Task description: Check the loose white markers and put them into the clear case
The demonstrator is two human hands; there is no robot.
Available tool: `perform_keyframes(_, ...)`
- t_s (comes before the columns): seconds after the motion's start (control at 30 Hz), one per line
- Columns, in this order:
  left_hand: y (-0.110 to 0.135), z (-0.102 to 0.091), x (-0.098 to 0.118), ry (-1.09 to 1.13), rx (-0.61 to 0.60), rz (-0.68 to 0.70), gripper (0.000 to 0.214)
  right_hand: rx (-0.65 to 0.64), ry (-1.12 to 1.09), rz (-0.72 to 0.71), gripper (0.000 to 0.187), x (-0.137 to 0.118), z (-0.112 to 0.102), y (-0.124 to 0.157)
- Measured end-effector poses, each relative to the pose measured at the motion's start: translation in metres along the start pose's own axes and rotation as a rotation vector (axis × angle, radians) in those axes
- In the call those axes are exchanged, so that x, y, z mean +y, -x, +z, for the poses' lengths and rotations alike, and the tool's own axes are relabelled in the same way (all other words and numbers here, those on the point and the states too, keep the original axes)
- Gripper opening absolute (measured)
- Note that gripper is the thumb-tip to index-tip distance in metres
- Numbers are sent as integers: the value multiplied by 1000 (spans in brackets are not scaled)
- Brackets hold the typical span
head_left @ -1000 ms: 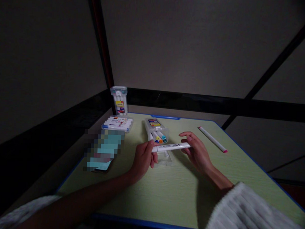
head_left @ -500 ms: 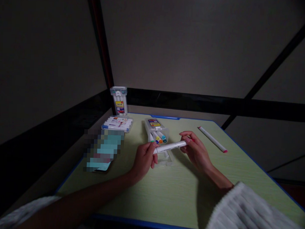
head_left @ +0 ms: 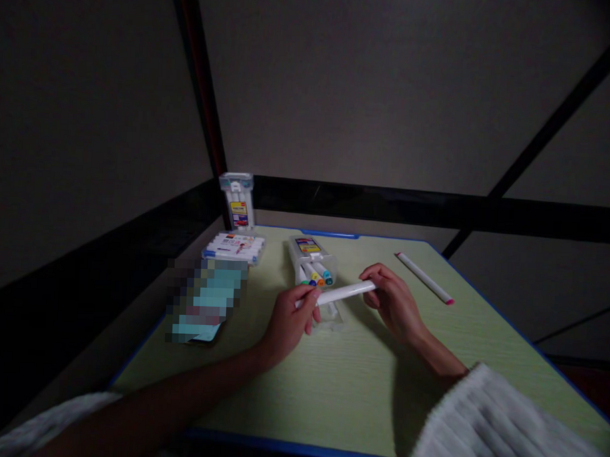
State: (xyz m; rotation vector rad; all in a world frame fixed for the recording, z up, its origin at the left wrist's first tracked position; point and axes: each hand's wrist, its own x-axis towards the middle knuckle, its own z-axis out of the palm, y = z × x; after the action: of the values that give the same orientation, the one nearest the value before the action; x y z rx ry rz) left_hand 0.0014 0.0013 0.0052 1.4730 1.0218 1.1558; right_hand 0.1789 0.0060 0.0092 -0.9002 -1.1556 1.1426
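A white marker (head_left: 345, 292) is held nearly level above the table between my two hands. My left hand (head_left: 288, 321) pinches its left end, and my right hand (head_left: 392, 301) grips its right end with the fingertips. Just behind it lies a clear plastic marker case (head_left: 311, 247), its open end facing me and showing several markers with coloured caps. The case's clear lid (head_left: 332, 319) hangs or lies below the held marker, partly hidden by it and by my left hand. To the right, another white marker (head_left: 424, 278) with pinkish-red ends rests on the table.
An upright marker case (head_left: 239, 203) stands at the back left corner. In front of it lies a flat pack of white markers (head_left: 234, 247). A phone-like object (head_left: 209, 305), blurred out, is near the left edge. The pale green table (head_left: 309, 402) has a blue rim.
The held marker has turned or shifted slightly in my fingers, and the red near its right end no longer shows. Both hands stay in nearly the same place.
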Motion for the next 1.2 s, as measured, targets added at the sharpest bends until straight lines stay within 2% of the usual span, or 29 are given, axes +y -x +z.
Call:
perform_keyframes(0.4,1,0,-5,52,-1,29,23,50,38,-2,24,-1,-2,-1)
perform_keyframes(0.97,2,-3,-4,-81,9,205,23,70,87,53,31,4,-2,-1)
perform_keyframes(1.07,2,-2,-3,-74,11,189,24,60,85,45,28,5,-2,-1)
perform_keyframes(1.2,2,-1,-3,-32,35,83,30,54,72,23,24,5,-2,-1)
